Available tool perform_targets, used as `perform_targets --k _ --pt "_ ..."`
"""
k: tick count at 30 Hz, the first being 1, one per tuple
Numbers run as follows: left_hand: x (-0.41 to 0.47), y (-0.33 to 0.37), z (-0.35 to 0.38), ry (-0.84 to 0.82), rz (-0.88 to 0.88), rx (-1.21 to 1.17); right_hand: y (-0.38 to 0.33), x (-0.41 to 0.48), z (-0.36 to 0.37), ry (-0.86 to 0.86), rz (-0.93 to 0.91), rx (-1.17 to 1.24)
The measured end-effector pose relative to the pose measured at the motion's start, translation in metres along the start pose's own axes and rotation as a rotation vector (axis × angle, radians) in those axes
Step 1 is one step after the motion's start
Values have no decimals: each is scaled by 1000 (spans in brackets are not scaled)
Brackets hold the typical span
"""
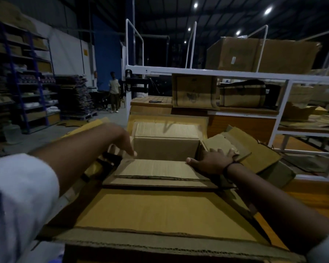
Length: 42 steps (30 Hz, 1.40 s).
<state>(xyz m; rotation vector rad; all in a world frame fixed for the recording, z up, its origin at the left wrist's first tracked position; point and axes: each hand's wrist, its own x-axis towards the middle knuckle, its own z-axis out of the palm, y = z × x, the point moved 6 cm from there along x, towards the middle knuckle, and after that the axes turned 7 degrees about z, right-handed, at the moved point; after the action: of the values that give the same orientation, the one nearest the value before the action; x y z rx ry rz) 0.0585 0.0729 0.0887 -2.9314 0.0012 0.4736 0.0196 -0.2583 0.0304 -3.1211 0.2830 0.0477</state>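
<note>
An open cardboard box [165, 147] stands in front of me with its flaps spread. My left hand [123, 138] reaches over the box's left side, fingers pointing down onto the left flap edge near the opening. My right hand [211, 161] lies flat with spread fingers on the right corner, where the near flap [156, 168] meets the torn right flap [222, 145]. The near flap is folded partly over the opening. A large flat cardboard sheet [160, 211] lies closest to me. What is inside the box is hidden in shadow.
A white metal rack [207, 72] behind the box carries more cartons [260, 56]. Blue shelving [32, 82] and stacked flat cardboard [76, 95] stand at the left. A person [114, 94] stands far back on the floor. The wooden tabletop [315, 198] shows at right.
</note>
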Motion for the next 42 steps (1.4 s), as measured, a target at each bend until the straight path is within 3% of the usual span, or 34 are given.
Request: perform_targets --k 4,7,11,14,17,21,24,31,34,36,42 --pt "18 -10 -65 122 -77 21 -15 32 -40 -105 -18 117" --pt "39 -5 -95 187 -34 6 -39 39 -76 -27 -93 -81" --pt "64 32 -80 191 29 -10 -71 44 -97 -74 -216 -320" --pt "81 73 -53 190 162 -121 -91 63 -87 -155 -286 -234" --pt "92 105 -16 303 222 -156 -99 88 -56 -118 -249 -38" --pt "110 125 35 373 233 -192 -82 110 4 91 -198 -6" --pt "122 126 38 398 238 -186 -69 131 31 72 -147 23" --pt "127 121 33 458 215 -198 -71 133 22 73 -99 67" --pt "123 119 34 466 223 -213 -58 112 6 249 99 91" --pt "119 117 33 474 229 -226 -46 103 4 267 187 91" --pt "111 115 33 486 217 -192 -33 99 2 190 106 100"
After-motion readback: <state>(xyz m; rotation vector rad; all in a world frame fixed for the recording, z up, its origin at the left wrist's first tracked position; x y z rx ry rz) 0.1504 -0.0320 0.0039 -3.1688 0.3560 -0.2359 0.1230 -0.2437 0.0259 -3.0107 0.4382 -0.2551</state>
